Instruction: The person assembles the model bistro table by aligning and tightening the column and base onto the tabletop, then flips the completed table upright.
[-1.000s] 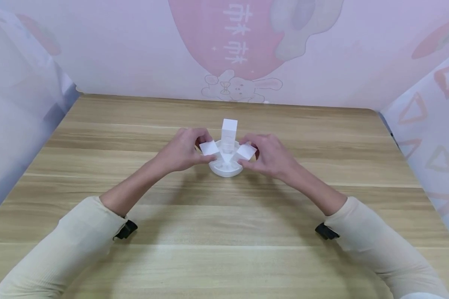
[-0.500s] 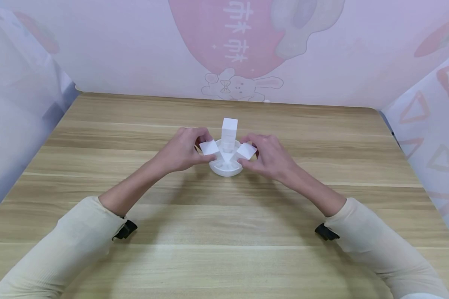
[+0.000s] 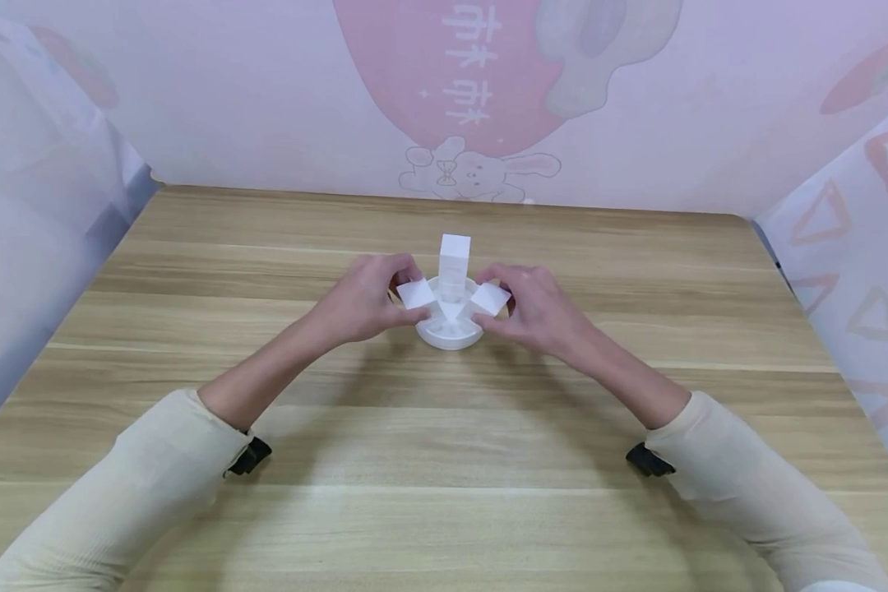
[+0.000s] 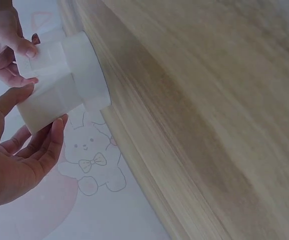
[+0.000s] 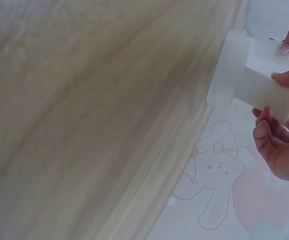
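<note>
A round white base [image 3: 450, 339] with a low rim sits on the wooden table, and three white rectangular blocks stand on it. The left block [image 3: 416, 293] is pinched between the thumb and fingers of my left hand [image 3: 366, 300]. On the other side, my right hand [image 3: 536, 308] pinches the right block [image 3: 491, 298] in the same way. Behind them the rear block [image 3: 455, 263] stands upright, touched by neither hand. In the left wrist view the left block [image 4: 52, 100] meets the base [image 4: 88, 70]. How the blocks join the base inside the rim is hard to see.
The wooden table [image 3: 444, 460] spreads out around the base. A pale printed backdrop [image 3: 266, 99] with a rabbit drawing stands along its far edge, with pale side sheets to left and right. Black straps [image 3: 247, 456] show at the sleeve cuffs.
</note>
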Action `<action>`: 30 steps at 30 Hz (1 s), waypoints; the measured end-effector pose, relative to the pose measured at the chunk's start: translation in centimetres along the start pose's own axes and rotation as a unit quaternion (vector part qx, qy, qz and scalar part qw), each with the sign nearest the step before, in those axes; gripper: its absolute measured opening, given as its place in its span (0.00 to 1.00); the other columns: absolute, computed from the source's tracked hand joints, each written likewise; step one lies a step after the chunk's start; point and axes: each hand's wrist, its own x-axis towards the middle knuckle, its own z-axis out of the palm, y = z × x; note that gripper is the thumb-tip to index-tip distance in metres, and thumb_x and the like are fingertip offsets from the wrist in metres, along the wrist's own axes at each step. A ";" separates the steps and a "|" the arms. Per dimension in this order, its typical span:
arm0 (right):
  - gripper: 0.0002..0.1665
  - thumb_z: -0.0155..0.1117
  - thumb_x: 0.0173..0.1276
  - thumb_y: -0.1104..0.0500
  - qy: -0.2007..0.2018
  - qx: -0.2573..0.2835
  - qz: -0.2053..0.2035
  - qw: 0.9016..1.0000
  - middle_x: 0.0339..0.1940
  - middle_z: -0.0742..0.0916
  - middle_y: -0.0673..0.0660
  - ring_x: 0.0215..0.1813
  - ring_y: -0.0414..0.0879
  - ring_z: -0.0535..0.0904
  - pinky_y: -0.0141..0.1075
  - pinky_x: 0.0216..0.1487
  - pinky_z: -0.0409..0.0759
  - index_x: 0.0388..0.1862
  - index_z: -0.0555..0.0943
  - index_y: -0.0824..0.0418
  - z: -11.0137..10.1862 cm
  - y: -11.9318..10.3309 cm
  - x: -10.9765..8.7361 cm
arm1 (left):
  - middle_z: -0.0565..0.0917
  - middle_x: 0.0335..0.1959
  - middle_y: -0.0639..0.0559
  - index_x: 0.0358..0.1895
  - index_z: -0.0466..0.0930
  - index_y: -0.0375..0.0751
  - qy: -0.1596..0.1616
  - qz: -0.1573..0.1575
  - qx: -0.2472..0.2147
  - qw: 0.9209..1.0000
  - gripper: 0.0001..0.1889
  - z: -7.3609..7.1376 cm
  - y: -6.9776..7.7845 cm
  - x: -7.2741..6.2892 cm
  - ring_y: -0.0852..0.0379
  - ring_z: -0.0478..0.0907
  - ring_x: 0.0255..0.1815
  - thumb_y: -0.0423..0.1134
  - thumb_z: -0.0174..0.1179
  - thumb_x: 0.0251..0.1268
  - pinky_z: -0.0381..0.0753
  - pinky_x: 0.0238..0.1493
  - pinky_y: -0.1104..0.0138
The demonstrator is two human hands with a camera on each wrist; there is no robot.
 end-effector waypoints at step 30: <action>0.58 0.90 0.45 0.51 -0.073 -0.008 -0.017 0.997 0.54 0.84 0.66 0.47 0.54 0.77 0.44 0.47 0.76 0.73 0.74 0.68 1.2 4.0 1.5 | 0.77 0.57 0.35 0.73 0.73 0.36 -0.081 -0.028 0.070 0.994 0.47 1.0 -3.2 1.0 0.40 0.74 0.56 0.45 0.84 0.47 0.77 0.55 0.49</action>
